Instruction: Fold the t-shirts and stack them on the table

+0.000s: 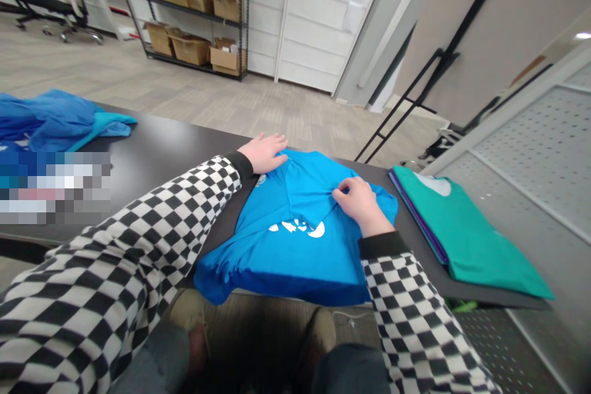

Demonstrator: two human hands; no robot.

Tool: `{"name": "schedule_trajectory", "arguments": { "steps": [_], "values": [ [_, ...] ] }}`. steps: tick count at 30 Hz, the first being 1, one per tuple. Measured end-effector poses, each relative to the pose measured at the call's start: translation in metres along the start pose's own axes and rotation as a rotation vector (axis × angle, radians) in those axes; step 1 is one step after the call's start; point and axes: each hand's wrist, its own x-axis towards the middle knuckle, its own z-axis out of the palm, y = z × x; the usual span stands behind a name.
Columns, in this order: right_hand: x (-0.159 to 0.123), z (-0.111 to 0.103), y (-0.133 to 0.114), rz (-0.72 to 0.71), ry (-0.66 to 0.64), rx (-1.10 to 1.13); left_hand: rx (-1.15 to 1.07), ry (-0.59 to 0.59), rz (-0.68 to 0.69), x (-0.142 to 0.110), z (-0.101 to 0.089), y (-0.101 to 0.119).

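Note:
A bright blue T-shirt [286, 240] with a white print lies partly folded on the black table [161, 148], its near edge hanging over the table's front. My left hand [265, 151] rests flat on the shirt's far left corner, fingers stretched out. My right hand [357, 197] is closed in a pinch on a fold of the blue cloth near the shirt's far right side. Both arms wear black-and-white checked sleeves.
A stack of folded shirts, green on top [466, 234] and purple beneath, lies on the table at the right. A heap of blue garments [60, 120] sits at the far left. A shelf of cardboard boxes [189, 12] stands beyond the table. A perforated grey panel [535, 160] stands to the right.

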Motion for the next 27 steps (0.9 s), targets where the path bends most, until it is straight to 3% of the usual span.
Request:
{"name": "schedule_trajectory", "arguments": {
  "steps": [3, 7, 10, 13, 14, 15, 18, 19, 21, 24, 27],
  "values": [
    [0.0, 0.001, 0.0, -0.003, -0.013, -0.015, -0.058, -0.134, -0.032, -0.008, 0.006, 0.01],
    [0.005, 0.001, -0.001, 0.006, -0.01, -0.038, -0.049, -0.169, -0.085, -0.016, 0.013, 0.02],
    [-0.008, -0.014, -0.017, -0.058, 0.121, 0.023, -0.037, -0.187, -0.091, -0.019, 0.009, 0.025],
    [-0.06, -0.041, -0.058, -0.309, 0.307, 0.233, -0.022, -0.192, -0.089, -0.021, 0.004, 0.027],
    [-0.086, -0.05, -0.076, -0.413, 0.298, 0.324, -0.02, -0.192, -0.087, -0.021, 0.003, 0.028],
    [-0.115, -0.056, -0.094, -0.512, 0.232, 0.413, -0.021, -0.191, -0.086, -0.021, 0.003, 0.028],
    [-0.205, -0.057, -0.143, -0.694, -0.155, 0.624, -0.021, -0.184, -0.09, -0.021, 0.004, 0.03],
    [-0.229, -0.05, -0.155, -0.686, -0.224, 0.672, -0.023, -0.18, -0.091, -0.02, 0.004, 0.03],
    [-0.264, -0.031, -0.17, -0.587, -0.229, 0.729, -0.023, -0.174, -0.093, -0.02, 0.005, 0.03],
    [-0.276, -0.006, -0.178, -0.418, -0.144, 0.732, -0.022, -0.171, -0.096, -0.019, 0.006, 0.029],
    [-0.254, 0.0, -0.186, -0.405, -0.158, 0.563, -0.027, -0.161, -0.098, -0.019, 0.006, 0.029]
  ]
}}
